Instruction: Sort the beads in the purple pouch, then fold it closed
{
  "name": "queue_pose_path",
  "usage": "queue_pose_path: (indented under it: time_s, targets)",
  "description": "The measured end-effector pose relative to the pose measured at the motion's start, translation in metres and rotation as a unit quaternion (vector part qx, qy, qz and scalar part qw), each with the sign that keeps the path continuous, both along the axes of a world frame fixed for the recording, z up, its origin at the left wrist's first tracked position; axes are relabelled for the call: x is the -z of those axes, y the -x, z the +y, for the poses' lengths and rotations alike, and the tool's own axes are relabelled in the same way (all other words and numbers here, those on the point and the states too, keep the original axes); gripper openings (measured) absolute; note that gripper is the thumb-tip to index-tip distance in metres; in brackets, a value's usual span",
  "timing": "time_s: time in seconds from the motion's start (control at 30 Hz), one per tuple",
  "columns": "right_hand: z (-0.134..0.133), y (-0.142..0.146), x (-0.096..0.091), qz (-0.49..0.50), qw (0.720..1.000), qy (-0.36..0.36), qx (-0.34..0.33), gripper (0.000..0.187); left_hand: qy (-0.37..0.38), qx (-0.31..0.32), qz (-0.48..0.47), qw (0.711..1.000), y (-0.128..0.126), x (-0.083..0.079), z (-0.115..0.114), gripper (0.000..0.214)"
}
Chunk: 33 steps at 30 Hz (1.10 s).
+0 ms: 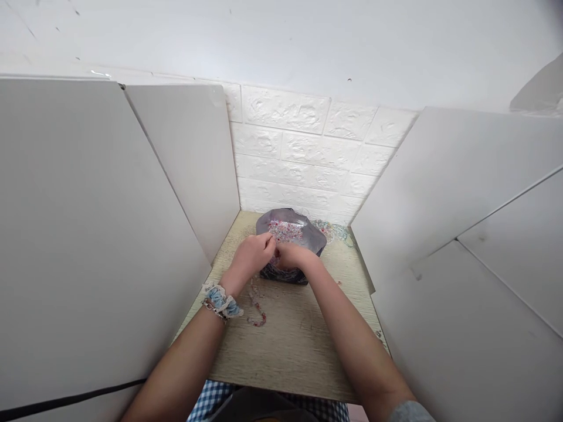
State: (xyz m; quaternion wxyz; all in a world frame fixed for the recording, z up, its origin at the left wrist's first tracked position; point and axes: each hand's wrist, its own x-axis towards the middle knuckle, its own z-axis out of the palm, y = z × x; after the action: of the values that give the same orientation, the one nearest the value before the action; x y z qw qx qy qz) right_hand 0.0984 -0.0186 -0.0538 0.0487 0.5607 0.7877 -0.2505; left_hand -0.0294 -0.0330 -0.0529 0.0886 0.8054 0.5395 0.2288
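Note:
My left hand (pixel 254 252) and my right hand (pixel 292 255) meet, fingers pinched together, at the near rim of a purple tray (pixel 308 237) filled with small pink and white beads (pixel 285 230). A beaded strand (pixel 257 308) hangs from the hands down onto the wooden table (pixel 285 346), ending in red beads. What each pinch holds is too small to see clearly, though the strand seems to run from them. My left wrist wears a blue frilled scrunchie (pixel 222 299) and a bracelet.
White partition panels close in the table on the left (pixel 88 234) and the right (pixel 448 234), with a white brick-pattern wall (pixel 299 170) behind. A tangle of pale strands (pixel 334 230) lies behind the tray at right. Checked fabric shows at the table's near edge.

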Motion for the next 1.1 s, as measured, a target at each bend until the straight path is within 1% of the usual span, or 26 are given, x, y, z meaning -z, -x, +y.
queue_pose_path:
  time_s: [0.07,0.13,0.3,0.33,0.4,0.5,0.57,0.67,0.83,0.93,1.03,1.1]
  targets:
    - [0.000,0.000,0.000,0.001,1.000,0.009,-0.014,0.013,0.002,-0.001,0.001,1.000,0.000,-0.001,0.000,0.030]
    - [0.002,-0.003,0.001,0.014,1.000,0.013,-0.023,0.008,0.001,-0.001,0.000,1.000,0.000,-0.001,0.000,0.030]
    - [0.010,-0.017,0.003,0.092,0.994,0.043,-0.035,0.011,0.006,-0.009,-0.004,1.000,0.001,-0.003,0.000,0.030]
    - [0.012,-0.020,0.002,0.121,0.991,0.058,-0.026,0.010,0.007,-0.009,-0.006,1.000,0.001,-0.003,-0.001,0.030]
    - [0.013,-0.025,0.000,0.203,0.975,0.089,0.020,0.011,0.009,-0.010,-0.010,1.000,0.001,-0.004,-0.001,0.029]
    - [0.015,-0.031,-0.004,0.322,0.933,0.127,0.101,0.018,0.009,-0.011,-0.015,1.000,0.002,-0.004,-0.001,0.029]
    - [0.016,-0.034,-0.004,0.356,0.916,0.139,0.121,0.022,0.009,-0.009,-0.019,1.000,0.002,-0.004,-0.001,0.028]
    - [0.018,-0.036,-0.003,0.382,0.900,0.154,0.143,0.025,0.009,-0.004,-0.027,1.000,0.002,-0.003,-0.001,0.028]
    - [0.020,-0.037,0.000,0.420,0.869,0.173,0.197,0.024,0.013,-0.002,-0.032,0.999,0.001,-0.002,-0.001,0.027]
    - [0.020,-0.037,0.001,0.437,0.855,0.193,0.202,0.025,0.015,-0.003,-0.032,0.999,0.000,-0.003,-0.001,0.028]
    - [0.019,-0.038,0.000,0.446,0.849,0.202,0.197,0.024,0.021,-0.005,-0.033,0.999,0.000,-0.003,0.000,0.028]
    - [0.017,-0.038,-0.002,0.433,0.857,0.195,0.200,0.022,0.025,-0.006,-0.036,0.999,0.000,-0.003,0.000,0.028]
